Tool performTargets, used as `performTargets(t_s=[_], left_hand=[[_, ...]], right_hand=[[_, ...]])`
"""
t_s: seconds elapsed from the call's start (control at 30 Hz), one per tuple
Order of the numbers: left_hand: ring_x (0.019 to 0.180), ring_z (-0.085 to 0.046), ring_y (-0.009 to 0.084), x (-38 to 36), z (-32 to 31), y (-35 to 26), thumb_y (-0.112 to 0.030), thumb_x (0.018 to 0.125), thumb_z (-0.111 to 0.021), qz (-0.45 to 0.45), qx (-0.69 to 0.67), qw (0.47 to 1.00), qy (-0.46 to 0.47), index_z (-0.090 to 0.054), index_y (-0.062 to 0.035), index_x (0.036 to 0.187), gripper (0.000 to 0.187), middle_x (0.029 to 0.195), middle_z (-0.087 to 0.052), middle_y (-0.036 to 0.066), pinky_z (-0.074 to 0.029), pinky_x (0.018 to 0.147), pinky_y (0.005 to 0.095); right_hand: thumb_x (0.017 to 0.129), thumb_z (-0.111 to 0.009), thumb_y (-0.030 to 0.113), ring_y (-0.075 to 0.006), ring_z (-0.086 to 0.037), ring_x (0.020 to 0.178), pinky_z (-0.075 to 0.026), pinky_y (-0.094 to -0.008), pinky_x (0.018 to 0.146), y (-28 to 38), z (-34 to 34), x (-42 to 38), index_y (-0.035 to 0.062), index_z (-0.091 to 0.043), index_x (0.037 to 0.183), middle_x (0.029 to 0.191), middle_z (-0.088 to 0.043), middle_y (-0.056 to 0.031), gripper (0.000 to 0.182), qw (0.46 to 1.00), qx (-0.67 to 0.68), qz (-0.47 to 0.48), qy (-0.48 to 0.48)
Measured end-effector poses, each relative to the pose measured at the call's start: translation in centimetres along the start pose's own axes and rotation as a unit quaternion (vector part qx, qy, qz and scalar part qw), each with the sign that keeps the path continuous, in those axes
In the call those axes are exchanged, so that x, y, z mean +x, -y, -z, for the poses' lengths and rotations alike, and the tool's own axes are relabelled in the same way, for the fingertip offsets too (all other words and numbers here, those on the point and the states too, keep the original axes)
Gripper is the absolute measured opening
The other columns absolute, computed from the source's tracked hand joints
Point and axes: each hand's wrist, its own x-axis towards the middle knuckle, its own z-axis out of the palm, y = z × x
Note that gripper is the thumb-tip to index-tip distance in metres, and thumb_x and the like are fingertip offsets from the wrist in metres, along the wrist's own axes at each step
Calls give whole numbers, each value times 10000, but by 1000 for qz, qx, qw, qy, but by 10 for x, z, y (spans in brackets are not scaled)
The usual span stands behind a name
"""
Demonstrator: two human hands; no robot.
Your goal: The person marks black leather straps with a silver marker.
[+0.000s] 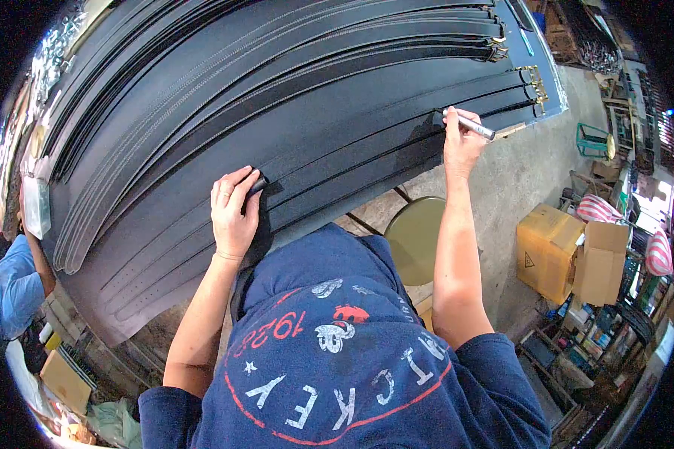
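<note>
In my right hand (463, 142) is a silver-grey marker pen (481, 129), gripped between thumb and fingers. Its tip points left, at or just above the nearest group of black belts (382, 129); contact is hard to make out. My left hand (234, 209) rests on the same belts farther left, closed around a short black cylinder (259, 184), partly covered by the fingers. These belts lie side by side, with gold-coloured buckles (534, 88) at the right and punched holes at the left end.
More black belts with pale stitching (225, 97) lie across the dark tabletop (352, 90). A clear plastic container (37, 206) stands at the left edge, near another person's blue sleeve (16, 280). A round stool (418, 239) is under the near edge; cardboard boxes (548, 251) stand right.
</note>
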Motion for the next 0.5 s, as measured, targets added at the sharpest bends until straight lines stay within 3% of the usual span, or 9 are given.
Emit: performTargets(t_s=[0.5], left_hand=[[1026,-597,287,0,-1,0,-2,752,-716,0,0,1000,-7,-676,-66,1080,336,1143,-640,86,-459,922,390]], right_hand=[[886,-709,97,-109,-636,743,-503,-249,689,2,-1,-2,5,-640,898,828,-692,-61,116,1000,14,-18,7]])
